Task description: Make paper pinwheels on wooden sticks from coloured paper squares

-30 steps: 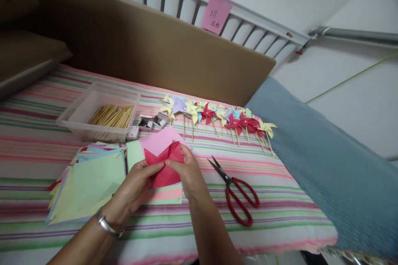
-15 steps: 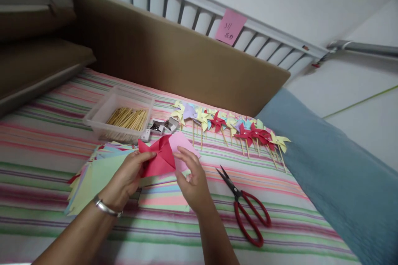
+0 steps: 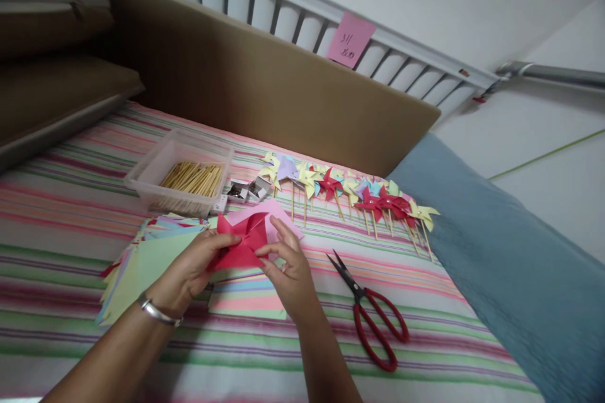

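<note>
A red paper pinwheel (image 3: 242, 253), with some corners folded in toward its centre, is held up in front of me. My left hand (image 3: 201, 261) grips its left side, the thumb pressed near the middle. On the other side my right hand (image 3: 287, 264) pinches the right edge between thumb and index finger, its other fingers raised. Behind the pinwheel lies a pink sheet of paper (image 3: 288, 225). Under my hands is a stack of coloured paper squares (image 3: 248, 305), and left of it a fanned pile of coloured sheets (image 3: 155, 255).
Red-handled scissors (image 3: 360, 295) lie partly spread to the right. Finished pinwheels on sticks (image 3: 331, 184) line the back. A clear plastic box (image 3: 151, 164) holds wooden sticks (image 3: 193, 177), with small boxes of fasteners (image 3: 237, 191) beside it. A cardboard panel (image 3: 265, 85) stands behind.
My right hand has moved slightly left and now pinches the pinwheel's right edge; before, its fingers were near that side, less closed. The red paper's right corner is drawn further inward.
</note>
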The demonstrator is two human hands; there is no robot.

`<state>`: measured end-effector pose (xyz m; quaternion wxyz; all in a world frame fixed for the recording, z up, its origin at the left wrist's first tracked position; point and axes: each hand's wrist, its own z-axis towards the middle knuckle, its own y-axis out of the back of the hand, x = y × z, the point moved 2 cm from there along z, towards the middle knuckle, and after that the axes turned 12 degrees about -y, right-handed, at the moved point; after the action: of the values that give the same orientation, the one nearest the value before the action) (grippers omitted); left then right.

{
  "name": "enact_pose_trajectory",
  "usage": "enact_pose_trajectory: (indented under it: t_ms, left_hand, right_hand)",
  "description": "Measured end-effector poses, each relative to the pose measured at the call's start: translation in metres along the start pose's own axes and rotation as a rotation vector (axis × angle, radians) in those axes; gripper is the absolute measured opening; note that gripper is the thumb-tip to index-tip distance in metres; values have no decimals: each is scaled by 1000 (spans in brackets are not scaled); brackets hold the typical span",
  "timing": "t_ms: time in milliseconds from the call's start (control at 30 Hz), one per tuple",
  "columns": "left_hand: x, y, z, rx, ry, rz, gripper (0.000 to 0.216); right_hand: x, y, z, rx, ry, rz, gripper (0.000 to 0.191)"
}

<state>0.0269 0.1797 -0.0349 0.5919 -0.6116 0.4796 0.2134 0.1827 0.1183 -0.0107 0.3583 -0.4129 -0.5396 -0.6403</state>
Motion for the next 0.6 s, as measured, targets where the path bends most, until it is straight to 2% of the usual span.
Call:
enact_pose_trajectory:
  t_ms: [267, 367, 600]
  left_hand:
    - [0, 0, -2, 13, 24, 46, 8]
    - [-3, -2, -3, 25, 9, 72, 8]
    - [-1, -7, -5, -4, -25, 118, 11]
  right_hand:
    - [1, 1, -3, 70, 28, -3, 18]
    - [2, 0, -5, 70, 34, -11, 13]
    - [2, -4, -1, 38, -50, 1, 10]
